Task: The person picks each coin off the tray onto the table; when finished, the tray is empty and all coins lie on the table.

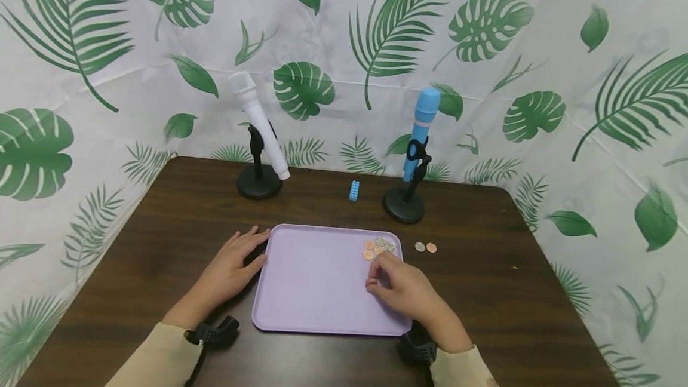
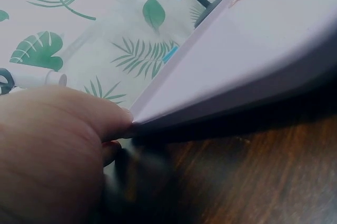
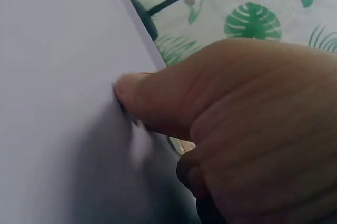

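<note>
A lilac rectangular tray (image 1: 317,279) lies on the dark wooden table. Several copper and silver coins (image 1: 368,245) are grouped in its far right corner. Over the tray's right part, just nearer than that group, my right hand (image 1: 403,288) pinches a coin (image 1: 372,281) between thumb and fingertips; the right wrist view shows only a thin dark edge of it under the thumb (image 3: 139,95). My left hand (image 1: 231,267) rests beside the tray's left edge, fingers extended, with fingertips touching the rim at the far left corner.
Two loose coins (image 1: 426,247) lie right of the tray. Behind it are a small blue studded block (image 1: 354,190), a white microphone (image 1: 260,124) on a black stand, and a blue microphone (image 1: 424,112) on another. A leaf-patterned cloth (image 1: 322,28) hangs past the table's far edge.
</note>
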`<state>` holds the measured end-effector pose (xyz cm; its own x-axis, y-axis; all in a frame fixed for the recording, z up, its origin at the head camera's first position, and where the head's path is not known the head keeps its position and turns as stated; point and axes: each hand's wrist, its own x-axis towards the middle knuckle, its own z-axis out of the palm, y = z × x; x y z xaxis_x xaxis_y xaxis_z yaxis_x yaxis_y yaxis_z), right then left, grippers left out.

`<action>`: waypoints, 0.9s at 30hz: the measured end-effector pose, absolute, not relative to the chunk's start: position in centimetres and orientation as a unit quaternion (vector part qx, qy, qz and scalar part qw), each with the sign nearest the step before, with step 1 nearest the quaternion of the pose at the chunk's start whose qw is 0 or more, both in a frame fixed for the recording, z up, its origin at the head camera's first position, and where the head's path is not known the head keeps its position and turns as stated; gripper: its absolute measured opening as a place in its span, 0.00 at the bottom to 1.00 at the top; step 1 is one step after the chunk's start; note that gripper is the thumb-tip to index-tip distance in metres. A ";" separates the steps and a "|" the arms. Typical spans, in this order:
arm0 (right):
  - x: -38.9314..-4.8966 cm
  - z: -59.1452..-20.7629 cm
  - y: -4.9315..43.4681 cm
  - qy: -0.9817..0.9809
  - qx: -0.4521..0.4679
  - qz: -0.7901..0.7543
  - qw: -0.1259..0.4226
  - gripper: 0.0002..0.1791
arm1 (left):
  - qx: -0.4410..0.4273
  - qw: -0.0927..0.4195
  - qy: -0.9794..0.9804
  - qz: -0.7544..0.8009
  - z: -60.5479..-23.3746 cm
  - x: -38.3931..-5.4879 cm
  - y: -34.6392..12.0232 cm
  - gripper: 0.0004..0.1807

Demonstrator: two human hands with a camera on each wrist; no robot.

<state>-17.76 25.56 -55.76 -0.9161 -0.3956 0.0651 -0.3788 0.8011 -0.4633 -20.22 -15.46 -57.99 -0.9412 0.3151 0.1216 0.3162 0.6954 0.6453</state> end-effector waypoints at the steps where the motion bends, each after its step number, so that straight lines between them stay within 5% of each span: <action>1: -17.8 -55.8 25.7 0.947 -0.201 -0.250 0.015 0.17 | -0.172 0.002 -0.920 -0.351 -57.9 -20.3 -15.4 0.33; 12: -19.3 -56.7 28.6 0.829 -0.104 -0.546 -0.070 0.04 | -0.170 0.005 -0.922 -0.349 -58.1 -20.1 -15.7 0.32; 17: -19.7 -56.5 31.4 0.745 -0.025 -0.658 -0.104 0.11 | -0.173 0.012 -0.920 -0.351 -58.4 -20.1 -15.6 0.32; 27: -19.9 -55.8 36.8 0.762 0.046 -0.588 -0.267 0.13 | -0.179 0.023 -0.919 -0.351 -58.0 -20.0 -15.4 0.32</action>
